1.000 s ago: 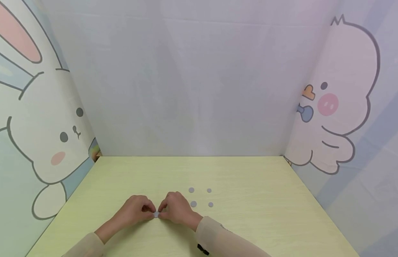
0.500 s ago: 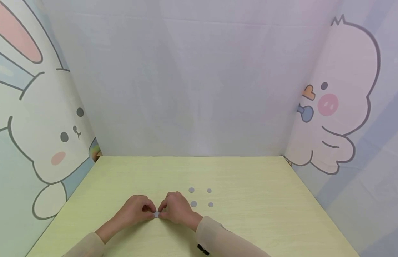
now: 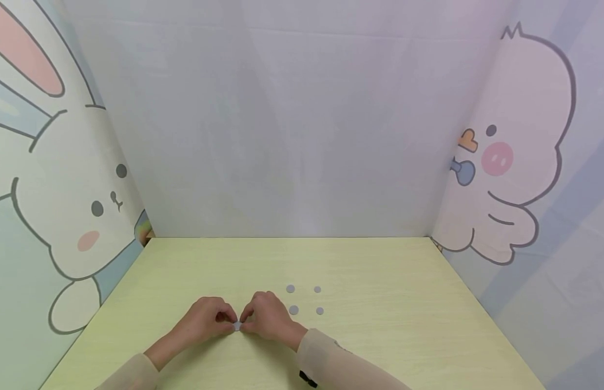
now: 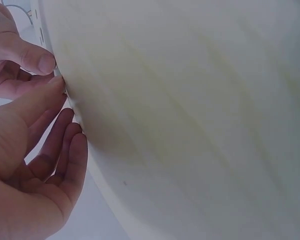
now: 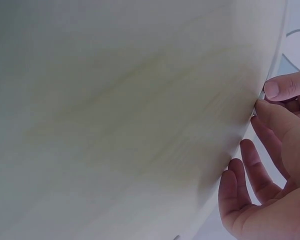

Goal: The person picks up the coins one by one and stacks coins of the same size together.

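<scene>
A small round grey disc, flat like a coin (image 3: 236, 326), lies low over the yellow tabletop (image 3: 389, 336) between both hands. My left hand (image 3: 206, 319) pinches its left edge between thumb and fingertips. From the other side, my right hand (image 3: 267, 318) pinches the right edge. Both wrist views look almost along the tabletop, so the disc is mostly hidden there; the left hand (image 4: 45, 165) and right hand (image 5: 270, 175) have their thumbs close together at the surface. Whether the disc touches the table cannot be told.
Several similar grey discs lie flat beyond the right hand: two larger ones, the far left disc (image 3: 290, 288) and near left disc (image 3: 294, 310), and two smaller ones, the far right disc (image 3: 317, 289) and near right disc (image 3: 320, 311). A pale curtain (image 3: 292, 135) hangs behind the table.
</scene>
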The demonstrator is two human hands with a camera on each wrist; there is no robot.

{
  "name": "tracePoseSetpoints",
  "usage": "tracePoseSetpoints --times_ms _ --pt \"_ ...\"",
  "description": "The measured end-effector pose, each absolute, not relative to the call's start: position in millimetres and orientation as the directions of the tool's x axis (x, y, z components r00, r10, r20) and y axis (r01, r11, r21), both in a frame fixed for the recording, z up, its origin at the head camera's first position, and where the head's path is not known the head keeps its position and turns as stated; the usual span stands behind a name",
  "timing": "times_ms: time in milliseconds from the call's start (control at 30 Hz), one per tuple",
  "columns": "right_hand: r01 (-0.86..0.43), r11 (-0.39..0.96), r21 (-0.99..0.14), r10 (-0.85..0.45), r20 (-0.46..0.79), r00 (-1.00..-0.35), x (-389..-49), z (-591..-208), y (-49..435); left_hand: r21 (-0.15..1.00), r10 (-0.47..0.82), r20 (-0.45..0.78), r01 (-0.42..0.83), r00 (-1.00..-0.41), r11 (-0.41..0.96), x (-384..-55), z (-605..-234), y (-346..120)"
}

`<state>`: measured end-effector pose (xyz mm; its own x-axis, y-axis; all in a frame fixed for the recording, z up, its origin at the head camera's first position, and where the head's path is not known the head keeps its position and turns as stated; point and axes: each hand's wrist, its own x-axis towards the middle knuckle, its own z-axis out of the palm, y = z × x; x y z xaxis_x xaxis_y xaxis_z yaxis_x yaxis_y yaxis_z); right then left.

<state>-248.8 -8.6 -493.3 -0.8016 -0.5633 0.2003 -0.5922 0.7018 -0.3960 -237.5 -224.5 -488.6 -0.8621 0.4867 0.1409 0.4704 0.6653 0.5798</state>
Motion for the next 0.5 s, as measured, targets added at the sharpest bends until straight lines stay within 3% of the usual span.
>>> tracePoseSetpoints --times_ms 500 --pt "-0.592 0.701 -0.398 -0.563 0.202 -0.801 -247.4 -492.3 -8.2 0.579 0.498 0.143 0.481 -0.855 0.659 -237.4 -489.3 -224.7"
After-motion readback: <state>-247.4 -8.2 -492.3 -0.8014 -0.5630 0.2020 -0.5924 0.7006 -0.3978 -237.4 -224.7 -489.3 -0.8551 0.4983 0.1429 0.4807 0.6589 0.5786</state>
